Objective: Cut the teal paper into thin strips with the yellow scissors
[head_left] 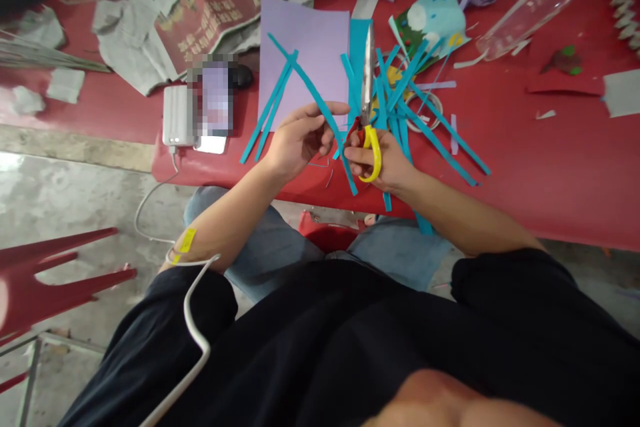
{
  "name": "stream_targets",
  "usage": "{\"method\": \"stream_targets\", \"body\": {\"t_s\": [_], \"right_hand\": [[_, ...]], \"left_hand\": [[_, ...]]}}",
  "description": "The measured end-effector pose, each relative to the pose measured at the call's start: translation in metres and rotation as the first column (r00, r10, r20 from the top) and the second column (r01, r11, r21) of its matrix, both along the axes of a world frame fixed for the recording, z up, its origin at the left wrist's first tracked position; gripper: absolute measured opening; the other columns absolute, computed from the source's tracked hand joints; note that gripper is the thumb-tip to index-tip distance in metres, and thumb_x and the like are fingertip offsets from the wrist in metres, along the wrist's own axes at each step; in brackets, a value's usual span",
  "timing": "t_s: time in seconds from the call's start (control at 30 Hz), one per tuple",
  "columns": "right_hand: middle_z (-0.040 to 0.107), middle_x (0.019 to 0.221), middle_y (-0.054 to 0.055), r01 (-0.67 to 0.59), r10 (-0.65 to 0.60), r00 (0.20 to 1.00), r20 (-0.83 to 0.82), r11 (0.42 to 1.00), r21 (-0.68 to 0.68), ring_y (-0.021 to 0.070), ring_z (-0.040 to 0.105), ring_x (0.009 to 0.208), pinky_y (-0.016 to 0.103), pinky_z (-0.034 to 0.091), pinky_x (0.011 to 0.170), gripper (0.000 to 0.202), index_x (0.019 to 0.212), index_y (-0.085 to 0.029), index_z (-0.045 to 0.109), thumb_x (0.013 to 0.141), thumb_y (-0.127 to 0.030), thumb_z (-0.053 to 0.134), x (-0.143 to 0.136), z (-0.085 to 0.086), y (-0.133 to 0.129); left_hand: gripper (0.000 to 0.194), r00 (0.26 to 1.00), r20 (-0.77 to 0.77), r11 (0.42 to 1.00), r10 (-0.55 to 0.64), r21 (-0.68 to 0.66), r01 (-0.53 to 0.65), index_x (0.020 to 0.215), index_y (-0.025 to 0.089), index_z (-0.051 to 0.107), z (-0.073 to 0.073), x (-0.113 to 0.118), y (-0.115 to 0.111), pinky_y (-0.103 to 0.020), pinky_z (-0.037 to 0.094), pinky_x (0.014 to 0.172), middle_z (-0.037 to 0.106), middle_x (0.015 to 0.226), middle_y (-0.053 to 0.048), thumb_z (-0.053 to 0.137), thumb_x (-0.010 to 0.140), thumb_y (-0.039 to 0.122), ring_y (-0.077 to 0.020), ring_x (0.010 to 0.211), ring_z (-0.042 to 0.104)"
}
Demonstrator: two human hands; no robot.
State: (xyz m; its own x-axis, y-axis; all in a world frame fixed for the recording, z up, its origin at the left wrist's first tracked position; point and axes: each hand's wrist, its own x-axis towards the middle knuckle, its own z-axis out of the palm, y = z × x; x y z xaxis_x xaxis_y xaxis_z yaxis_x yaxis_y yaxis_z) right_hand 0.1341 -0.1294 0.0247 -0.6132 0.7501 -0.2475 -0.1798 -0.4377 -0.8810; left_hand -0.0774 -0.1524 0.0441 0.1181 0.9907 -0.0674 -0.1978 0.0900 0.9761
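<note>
My right hand (387,163) is closed around scissors (369,127) with yellow and red handles, their metal blades pointing away from me. A long blue paper strip (313,88) slants across the fingers of my left hand (300,140), which are curled at it with the index finger stretched out behind. The strip's lower end passes close by my right fingertips; whether they touch it I cannot tell. Beneath lies a lilac paper sheet (305,27) with two more blue strips (273,110). A pile of blue strips (400,90) spreads beside my right hand, over a blue sheet (360,33) and a tape roll (435,107).
On the red table (540,160) are a white power bank (177,117), a blurred-out phone (216,100), crumpled newspaper (127,33), a clear bottle (525,17) and a painted paper piece (433,17). A white cable (193,307) runs by my left arm. A red chair (50,267) stands left.
</note>
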Motion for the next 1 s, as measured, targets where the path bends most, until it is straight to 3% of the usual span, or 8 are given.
{"method": "stream_targets", "body": {"t_s": [0.13,0.23,0.37,0.53,0.7,1.0], "right_hand": [[0.062,0.065,-0.007,-0.045,0.041,0.998,-0.056,0.996,-0.075,0.009,0.053,0.049,0.025,0.045,0.045,0.055,0.086,-0.024,0.06,0.07,-0.048,0.107,0.001,-0.002,0.001],[0.069,0.071,-0.002,-0.069,0.064,0.996,-0.068,0.995,-0.071,0.0093,0.056,0.052,0.025,0.047,0.048,0.056,0.086,-0.022,0.064,0.075,-0.058,0.104,0.003,-0.004,0.0],[0.074,0.078,0.003,-0.093,0.094,0.995,-0.029,0.995,0.035,0.0142,0.065,0.059,0.028,0.051,0.051,0.069,0.088,-0.023,0.063,0.082,-0.089,0.084,0.005,-0.005,-0.004],[0.077,0.087,0.009,-0.221,0.203,0.974,0.095,0.944,0.246,0.0186,0.075,0.07,0.032,0.06,0.062,0.075,0.086,-0.021,0.064,0.093,-0.096,0.062,0.008,-0.006,-0.004],[0.076,0.086,0.008,-0.329,0.29,0.943,0.166,0.891,0.313,0.0215,0.076,0.071,0.035,0.062,0.067,0.087,0.088,-0.022,0.062,0.075,-0.107,0.065,0.011,-0.004,-0.004],[0.077,0.084,0.011,-0.35,0.289,0.924,0.249,0.902,0.253,0.0243,0.076,0.069,0.039,0.065,0.064,0.093,0.085,-0.023,0.067,0.06,-0.112,0.07,0.01,0.002,-0.014]], "left_hand": [[0.029,1.0,-0.025,0.998,-0.005,0.059,0.007,0.105,0.022,0.073,-0.003,0.005,-0.001,-0.025,0.052,0.053,0.057,0.066,0.003,0.07,0.109,0.051,-0.0102,0.052,0.057],[0.038,0.988,-0.133,0.986,0.077,0.159,-0.055,0.091,0.021,0.07,-0.007,0.007,0.0,-0.023,0.05,0.053,0.06,0.066,0.002,0.077,0.106,0.056,-0.009,0.055,0.058],[0.051,0.954,-0.243,0.958,0.174,0.266,-0.107,0.077,0.02,0.063,-0.007,0.005,0.003,-0.022,0.048,0.051,0.066,0.065,0.0,0.08,0.103,0.06,-0.0083,0.054,0.06],[0.053,0.947,-0.245,0.936,0.209,0.332,-0.12,0.077,0.021,0.061,-0.003,-0.002,0.005,-0.022,0.05,0.049,0.068,0.065,0.0,0.078,0.103,0.064,-0.0089,0.051,0.062],[0.046,0.943,-0.249,0.927,0.222,0.353,-0.125,0.079,0.021,0.061,0.004,-0.013,0.006,-0.024,0.055,0.053,0.072,0.07,-0.001,0.076,0.108,0.054,-0.0097,0.054,0.065],[0.033,0.911,-0.3,0.946,0.282,0.244,-0.212,0.082,0.019,0.066,0.021,-0.024,0.001,-0.021,0.052,0.054,0.075,0.073,-0.002,0.08,0.106,0.037,-0.0094,0.056,0.067]]}}
